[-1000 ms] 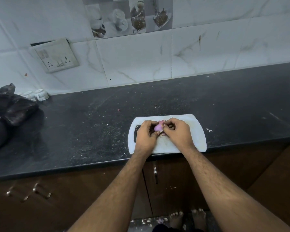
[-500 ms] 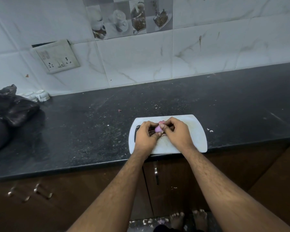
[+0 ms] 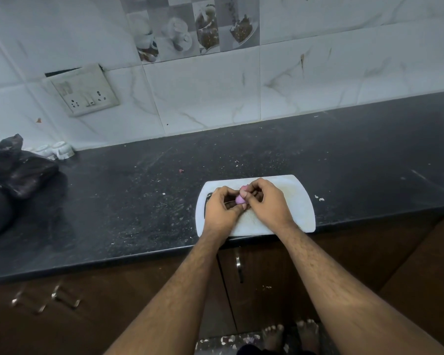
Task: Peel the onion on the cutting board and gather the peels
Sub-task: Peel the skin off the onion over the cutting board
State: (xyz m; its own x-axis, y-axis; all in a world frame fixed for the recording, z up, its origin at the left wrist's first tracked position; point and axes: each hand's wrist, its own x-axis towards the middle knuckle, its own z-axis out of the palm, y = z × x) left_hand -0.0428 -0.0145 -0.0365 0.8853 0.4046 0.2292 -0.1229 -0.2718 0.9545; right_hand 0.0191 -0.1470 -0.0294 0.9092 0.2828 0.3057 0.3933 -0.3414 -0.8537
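Note:
A small pink-purple onion (image 3: 240, 198) is held just above the white cutting board (image 3: 299, 213), which lies at the front edge of the black counter. My left hand (image 3: 222, 210) cups the onion from the left. My right hand (image 3: 268, 204) pinches its top from the right with thumb and fingertips. Most of the onion is hidden by my fingers. Thin dark bits of peel show under my hands on the board. A dark slot, the board's handle hole (image 3: 207, 204), shows at its left end.
A black plastic bag (image 3: 18, 170) lies at the counter's far left, with small white cups (image 3: 58, 149) behind it by the tiled wall. A switch socket (image 3: 83, 94) hangs on the wall. Scraps (image 3: 319, 198) dot the counter. Brown cabinets stand below.
My hands stay over the board with the onion between them. My right fingers have shifted slightly on the onion's top. The view has moved a little.

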